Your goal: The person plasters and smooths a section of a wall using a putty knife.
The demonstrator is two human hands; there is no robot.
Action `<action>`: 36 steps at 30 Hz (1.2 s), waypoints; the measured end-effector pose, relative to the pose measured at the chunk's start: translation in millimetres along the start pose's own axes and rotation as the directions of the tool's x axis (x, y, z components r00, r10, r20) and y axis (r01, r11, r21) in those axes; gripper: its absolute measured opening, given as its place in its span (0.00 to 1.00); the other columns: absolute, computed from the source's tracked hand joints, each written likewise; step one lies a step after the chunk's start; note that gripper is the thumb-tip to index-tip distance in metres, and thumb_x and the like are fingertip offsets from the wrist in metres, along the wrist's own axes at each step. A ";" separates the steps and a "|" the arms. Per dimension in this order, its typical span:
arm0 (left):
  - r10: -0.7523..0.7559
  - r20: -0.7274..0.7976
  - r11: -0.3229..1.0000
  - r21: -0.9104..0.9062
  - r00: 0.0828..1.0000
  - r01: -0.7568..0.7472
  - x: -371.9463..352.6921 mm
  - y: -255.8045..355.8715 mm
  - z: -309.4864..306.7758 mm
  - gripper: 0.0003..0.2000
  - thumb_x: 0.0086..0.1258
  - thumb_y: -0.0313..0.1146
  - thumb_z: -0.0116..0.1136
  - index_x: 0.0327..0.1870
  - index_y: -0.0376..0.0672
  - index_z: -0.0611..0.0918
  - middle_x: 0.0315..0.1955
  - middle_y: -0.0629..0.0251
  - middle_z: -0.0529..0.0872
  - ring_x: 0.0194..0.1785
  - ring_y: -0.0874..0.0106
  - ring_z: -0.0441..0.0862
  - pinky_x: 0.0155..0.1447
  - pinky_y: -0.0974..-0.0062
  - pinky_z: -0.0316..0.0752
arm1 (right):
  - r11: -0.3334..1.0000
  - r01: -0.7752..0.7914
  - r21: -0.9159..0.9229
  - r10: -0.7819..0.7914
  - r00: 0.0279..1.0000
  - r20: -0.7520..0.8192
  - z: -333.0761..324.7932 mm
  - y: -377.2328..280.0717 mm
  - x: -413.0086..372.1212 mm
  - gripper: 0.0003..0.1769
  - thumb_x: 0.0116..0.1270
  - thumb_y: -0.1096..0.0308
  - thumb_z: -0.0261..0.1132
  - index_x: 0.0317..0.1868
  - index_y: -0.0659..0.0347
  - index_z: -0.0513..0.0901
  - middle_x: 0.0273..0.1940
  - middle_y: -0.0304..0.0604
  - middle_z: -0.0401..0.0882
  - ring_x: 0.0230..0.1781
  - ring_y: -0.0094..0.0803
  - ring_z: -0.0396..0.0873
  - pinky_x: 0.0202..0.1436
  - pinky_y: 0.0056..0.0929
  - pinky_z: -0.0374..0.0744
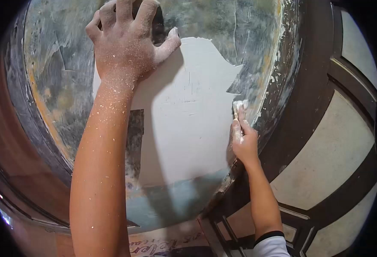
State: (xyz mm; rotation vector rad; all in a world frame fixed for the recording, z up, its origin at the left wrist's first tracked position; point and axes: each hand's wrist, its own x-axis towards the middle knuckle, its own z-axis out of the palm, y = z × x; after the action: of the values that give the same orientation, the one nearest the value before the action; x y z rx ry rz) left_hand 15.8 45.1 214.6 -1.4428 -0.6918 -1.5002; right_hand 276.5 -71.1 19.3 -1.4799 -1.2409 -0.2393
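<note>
Board (205,19), mottled grey-green, carries a large white patch (192,128), taken here as landmark. Patch outline is ragged at upper right, with a small point jutting outward.

Right hand (245,143): just beside the patch's right edge, low of that point. Grip is together, thumb and fingers clamped on a small scraper (240,104). Scraper head is caked in white, so its exact shape is hard to make out. Its long axis runs roughly up and down, along the patch's right edge, head uppermost. Patch lies directly to the left of this grip; right hand is the nearer to that edge.

Left hand (126,53): over the patch's upper left corner, well apart from the scraper. Fingers spread apart and bent, thumb reaching out above the patch. Skin dusted white; pale flecks along the forearm.

Surroundings: blue-green strip (188,188) below the patch; dark frame with pale panels (325,145) well to its right; printed lettering (167,246) below the strip.
</note>
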 end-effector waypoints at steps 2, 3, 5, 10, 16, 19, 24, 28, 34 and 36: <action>-0.012 0.014 1.000 -0.012 1.000 0.012 0.2 1.7 -0.7 0.27 0.52 0.50 0.72 0.52 0.52 0.79 0.61 0.57 0.73 0.71 0.52 0.65 0.70 0.44 0.58 | 1.000 -0.005 -0.014 0.005 1.000 0.005 -5.9 -13.8 14.2 0.26 0.79 0.69 0.60 0.75 0.59 0.72 0.49 0.68 0.86 0.52 0.56 0.88 0.55 0.34 0.81; -0.020 0.023 1.000 -0.020 1.000 0.020 0.0 3.0 -0.1 0.27 0.52 0.50 0.72 0.53 0.52 0.79 0.61 0.57 0.73 0.71 0.52 0.65 0.70 0.44 0.58 | 0.999 -0.005 -0.032 0.006 1.000 0.014 -8.1 -17.6 18.6 0.26 0.79 0.69 0.60 0.76 0.59 0.72 0.48 0.68 0.86 0.52 0.57 0.88 0.55 0.35 0.81; -0.020 0.023 1.000 -0.007 1.000 0.020 -1.7 2.4 2.1 0.27 0.52 0.50 0.72 0.53 0.51 0.79 0.61 0.57 0.73 0.71 0.52 0.65 0.70 0.44 0.58 | 0.997 -0.043 -0.065 0.047 0.997 0.055 -6.5 -11.2 17.0 0.27 0.79 0.69 0.61 0.76 0.59 0.73 0.50 0.69 0.85 0.54 0.57 0.87 0.57 0.37 0.81; -0.008 -0.037 1.000 -0.002 0.999 0.008 -3.4 0.1 5.7 0.27 0.53 0.50 0.72 0.53 0.51 0.79 0.61 0.57 0.73 0.71 0.52 0.65 0.70 0.45 0.57 | 0.990 0.117 -0.073 -0.118 0.993 0.001 -2.6 13.0 2.1 0.27 0.79 0.69 0.60 0.77 0.58 0.71 0.41 0.62 0.78 0.45 0.40 0.73 0.47 0.32 0.77; -0.008 -0.032 1.000 -0.021 0.999 0.008 -2.8 0.9 6.3 0.27 0.52 0.50 0.72 0.53 0.52 0.79 0.61 0.57 0.72 0.72 0.52 0.64 0.71 0.44 0.57 | 0.990 0.107 -0.091 -0.109 0.994 -0.015 -4.8 -1.9 12.7 0.26 0.81 0.68 0.58 0.76 0.62 0.72 0.30 0.63 0.78 0.34 0.20 0.71 0.43 0.28 0.78; -0.009 -0.032 1.000 -0.027 0.999 0.008 -3.5 0.4 6.7 0.27 0.52 0.50 0.72 0.53 0.52 0.79 0.61 0.57 0.72 0.72 0.52 0.64 0.71 0.44 0.57 | 0.977 0.189 -0.100 -0.194 0.980 -0.040 4.8 35.5 -15.6 0.26 0.79 0.69 0.60 0.75 0.61 0.73 0.53 0.71 0.81 0.58 0.59 0.82 0.55 0.39 0.82; 0.003 -0.055 1.000 -0.015 0.998 -0.004 -3.0 0.6 8.7 0.27 0.52 0.49 0.72 0.53 0.53 0.79 0.61 0.58 0.72 0.71 0.53 0.64 0.70 0.45 0.57 | 0.998 0.041 -0.050 -0.039 0.999 0.031 1.5 28.9 -8.0 0.27 0.78 0.69 0.60 0.76 0.62 0.71 0.55 0.71 0.81 0.63 0.60 0.77 0.60 0.37 0.80; -0.044 -0.027 0.999 -0.026 0.999 0.043 -2.0 9.2 3.0 0.27 0.52 0.49 0.72 0.53 0.53 0.78 0.62 0.58 0.71 0.71 0.53 0.64 0.70 0.46 0.57 | 0.995 0.103 -0.001 -0.103 0.994 -0.038 4.5 8.3 -0.6 0.27 0.78 0.69 0.61 0.76 0.60 0.72 0.53 0.70 0.82 0.58 0.64 0.79 0.56 0.39 0.81; 0.018 -0.027 1.000 -0.016 0.999 -0.018 -2.3 -0.2 4.2 0.27 0.52 0.48 0.73 0.53 0.53 0.78 0.61 0.59 0.71 0.71 0.54 0.64 0.69 0.46 0.58 | 0.990 0.022 -0.138 -0.016 0.999 0.047 3.5 25.3 -24.0 0.28 0.77 0.69 0.62 0.76 0.55 0.73 0.37 0.68 0.82 0.38 0.68 0.81 0.41 0.45 0.80; 0.017 -0.024 0.999 -0.030 1.000 -0.018 -0.9 3.0 2.0 0.27 0.51 0.48 0.73 0.53 0.53 0.78 0.61 0.59 0.71 0.71 0.54 0.64 0.69 0.46 0.58 | 0.989 0.106 -0.100 -0.107 0.994 -0.002 2.7 24.2 -12.4 0.28 0.77 0.68 0.62 0.76 0.51 0.73 0.34 0.68 0.81 0.36 0.68 0.81 0.40 0.46 0.80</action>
State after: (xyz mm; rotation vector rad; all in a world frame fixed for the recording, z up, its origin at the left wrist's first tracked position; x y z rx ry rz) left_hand 19.3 45.9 213.4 -1.4481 -0.6428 -1.5181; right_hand 288.8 -71.1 -5.1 -1.4976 -1.3202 -0.3822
